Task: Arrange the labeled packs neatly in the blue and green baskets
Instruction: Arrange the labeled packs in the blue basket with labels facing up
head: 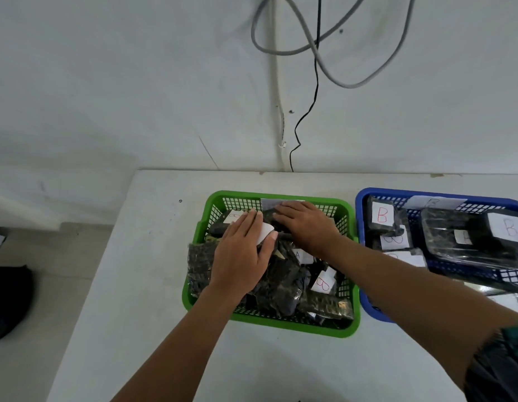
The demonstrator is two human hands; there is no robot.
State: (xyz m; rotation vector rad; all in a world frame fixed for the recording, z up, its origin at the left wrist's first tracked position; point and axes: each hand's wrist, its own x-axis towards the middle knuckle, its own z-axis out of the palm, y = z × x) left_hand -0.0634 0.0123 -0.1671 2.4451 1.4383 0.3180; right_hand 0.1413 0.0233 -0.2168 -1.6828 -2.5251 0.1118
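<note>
A green basket (350, 329) sits mid-table, heaped with several dark packs (283, 285) bearing white labels, one reading B (323, 281) and one A (302, 255). My left hand (240, 253) lies flat on a pack with a white label (265, 232) under its fingers, thumb beside the label. My right hand (307, 224) rests on a dark pack (269, 217) at the basket's far side, fingers fairly straight. To the right, a blue basket (362, 256) holds several dark packs labelled B (382, 214).
The white table (141, 256) ends at its left edge, with floor and a dark bag (8, 300) beyond. A wall with hanging grey and black cables (315, 82) stands right behind the baskets. More packs lie at the far right (507, 300).
</note>
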